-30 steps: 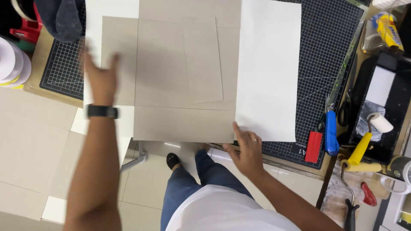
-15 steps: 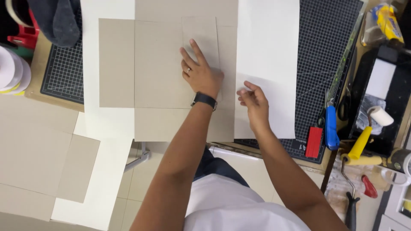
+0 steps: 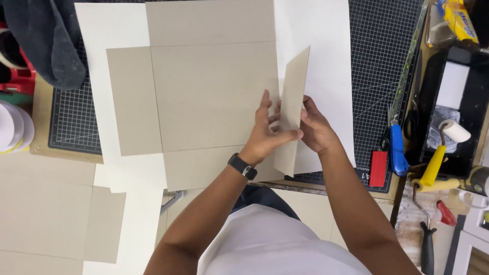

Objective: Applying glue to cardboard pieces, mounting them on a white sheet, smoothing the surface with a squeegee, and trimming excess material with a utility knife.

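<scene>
Black tray (image 3: 471, 109) holds a white paint roller (image 3: 454, 131).

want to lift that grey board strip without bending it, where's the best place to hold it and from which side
Hold the narrow grey board strip at its lower middle, pinched across its two flat faces, one hand from each side. It stands on edge, tilted, over the larger grey board, so both faces are free. The left hand and right hand meet it there; a grip at the top end would probably let it flex.
</scene>
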